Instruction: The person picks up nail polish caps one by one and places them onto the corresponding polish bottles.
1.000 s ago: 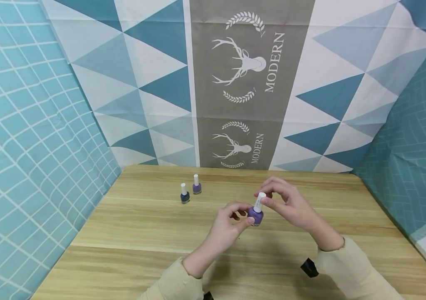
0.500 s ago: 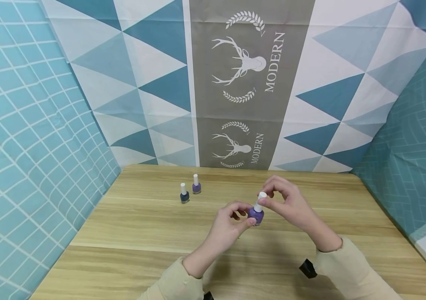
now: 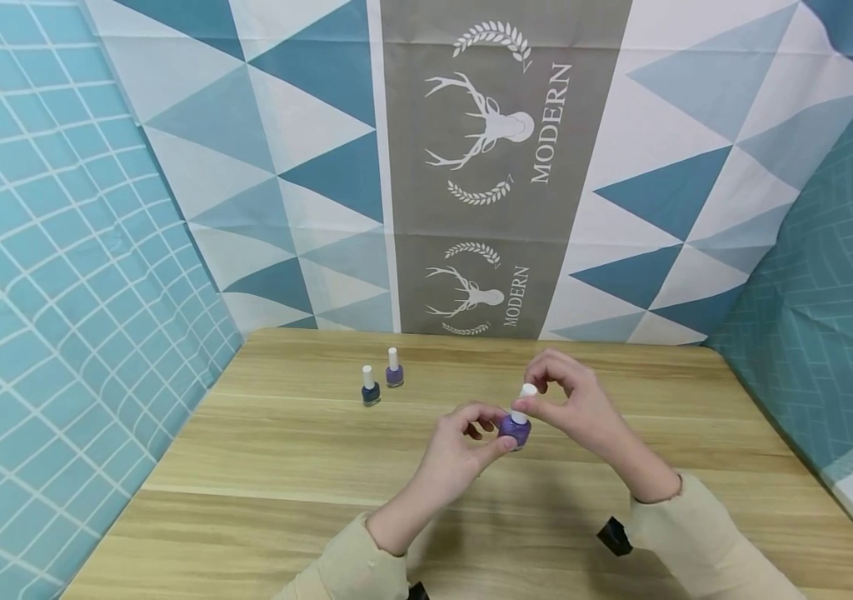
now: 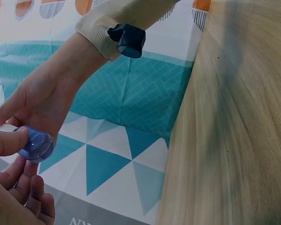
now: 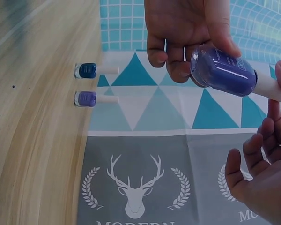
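In the head view, a purple nail polish bottle (image 3: pixel 515 431) with a white cap (image 3: pixel 528 390) is held up above the wooden table, tilted a little. My left hand (image 3: pixel 455 447) pinches its glass body between thumb and fingers. The thumb and forefinger of my right hand (image 3: pixel 575 406) pinch the cap. From the right wrist, the glass body (image 5: pixel 225 72) shows large, and a dark strip lies between it and the cap (image 5: pixel 268 86); whether the cap is loosened I cannot tell. The left wrist view shows the bottle's rounded base (image 4: pixel 39 145).
A dark blue nail polish bottle (image 3: pixel 371 393) and another purple one (image 3: pixel 394 376) stand upright, close together, toward the back left of the table (image 3: pixel 284 467). Patterned cloth (image 3: pixel 471 167) hangs behind the table and along both sides.
My right thumb and fingers have shifted round the cap, and the thumb now covers more of it. The held bottle has moved slightly right. Both standing bottles stay in place.
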`<state>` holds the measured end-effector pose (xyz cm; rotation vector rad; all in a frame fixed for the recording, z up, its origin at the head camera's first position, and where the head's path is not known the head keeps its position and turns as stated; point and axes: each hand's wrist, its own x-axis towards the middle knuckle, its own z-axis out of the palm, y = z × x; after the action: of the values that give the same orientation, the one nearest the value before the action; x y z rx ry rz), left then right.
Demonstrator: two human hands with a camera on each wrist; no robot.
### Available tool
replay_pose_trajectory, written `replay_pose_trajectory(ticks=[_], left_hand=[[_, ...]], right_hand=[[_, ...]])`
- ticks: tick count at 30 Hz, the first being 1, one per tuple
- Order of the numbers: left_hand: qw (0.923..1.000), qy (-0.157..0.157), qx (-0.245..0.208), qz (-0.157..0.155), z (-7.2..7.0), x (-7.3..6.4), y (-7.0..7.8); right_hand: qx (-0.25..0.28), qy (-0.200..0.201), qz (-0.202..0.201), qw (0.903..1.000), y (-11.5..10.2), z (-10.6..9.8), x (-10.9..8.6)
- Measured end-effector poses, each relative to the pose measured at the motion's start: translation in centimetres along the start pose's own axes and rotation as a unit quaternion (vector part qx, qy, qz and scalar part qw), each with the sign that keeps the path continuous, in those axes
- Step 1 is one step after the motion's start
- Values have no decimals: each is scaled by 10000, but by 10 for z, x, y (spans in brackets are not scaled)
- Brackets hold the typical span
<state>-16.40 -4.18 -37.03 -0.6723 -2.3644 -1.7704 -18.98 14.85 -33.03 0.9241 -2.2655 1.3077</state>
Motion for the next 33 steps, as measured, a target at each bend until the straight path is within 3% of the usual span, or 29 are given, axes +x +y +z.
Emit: replay_pose_trajectory(ticks=[5,17,24,33], left_hand=[[10000,15,-28,-12,-1,0,-1],[9999,-109,33,24,-2,-1,-3],[9998,-145,111,55,-2,-1,-2],[9997,-200,152,37,-1,-1,-3]], right_hand=[[-135,-168,145,9997,-1,0,-1],[352,-1013,-509,9929,-2,-7,-4],[398,-1103,-760,9902,-1,-7,-4],[306,-1047,-700,9916,-1,-9,-5]])
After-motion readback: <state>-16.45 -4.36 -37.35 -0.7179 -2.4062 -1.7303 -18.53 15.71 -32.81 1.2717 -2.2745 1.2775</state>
